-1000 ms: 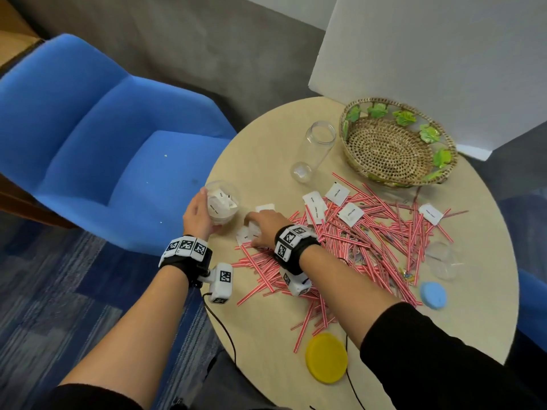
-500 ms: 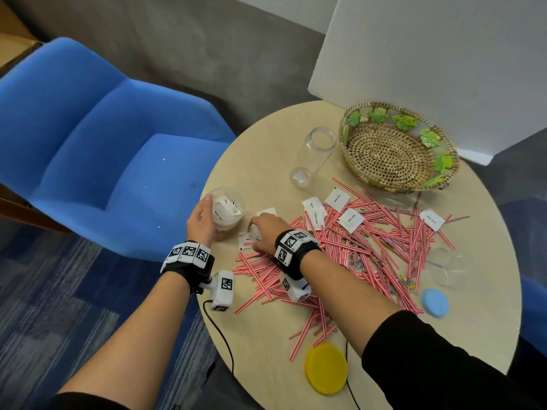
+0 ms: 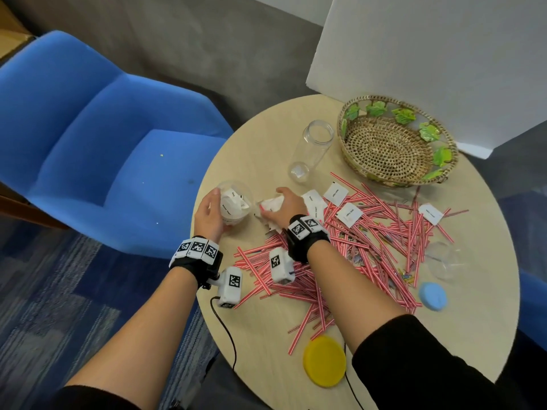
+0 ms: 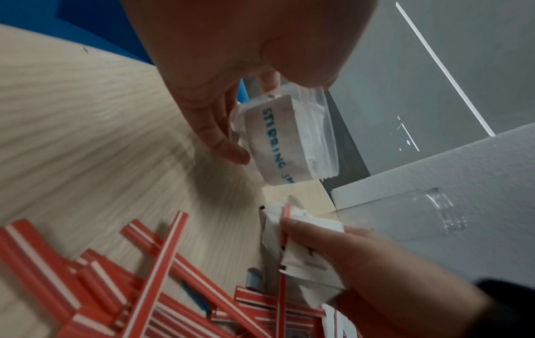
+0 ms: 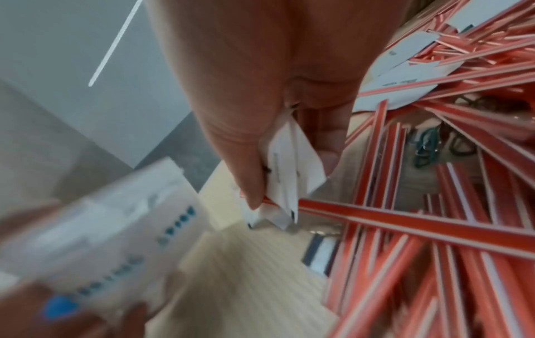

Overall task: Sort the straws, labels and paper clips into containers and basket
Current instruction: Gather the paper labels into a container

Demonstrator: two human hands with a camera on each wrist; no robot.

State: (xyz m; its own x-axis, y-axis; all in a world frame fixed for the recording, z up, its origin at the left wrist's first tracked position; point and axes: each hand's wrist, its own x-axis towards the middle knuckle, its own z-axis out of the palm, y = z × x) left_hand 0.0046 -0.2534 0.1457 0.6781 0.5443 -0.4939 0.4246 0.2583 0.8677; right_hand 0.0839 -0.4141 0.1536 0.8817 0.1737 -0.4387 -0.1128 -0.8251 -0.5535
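My left hand (image 3: 211, 213) grips a small clear container (image 3: 236, 202) holding white labels, tilted just off the table's left edge area; the same container (image 4: 289, 139) shows blue lettering in the left wrist view. Just right of it, my right hand (image 3: 281, 207) grips a crumpled bunch of white labels (image 3: 270, 206), seen as labels (image 5: 289, 176) in the right wrist view, with one red-and-white straw (image 5: 405, 221) caught among them. More labels (image 3: 349, 214) lie on a wide heap of red-striped straws (image 3: 370, 247). Coloured paper clips (image 3: 404, 275) lie among the straws.
A woven basket (image 3: 393, 146) with green leaves stands at the back. A tall clear jar (image 3: 310, 152) lies on its side beside it. A clear cup (image 3: 447, 260), a blue lid (image 3: 432, 295) and a yellow lid (image 3: 324, 361) sit nearer. A blue chair (image 3: 103, 149) stands left.
My right hand has gathered the labels off the table and lifted them toward the container. The left hand has tipped the container slightly toward the right hand.
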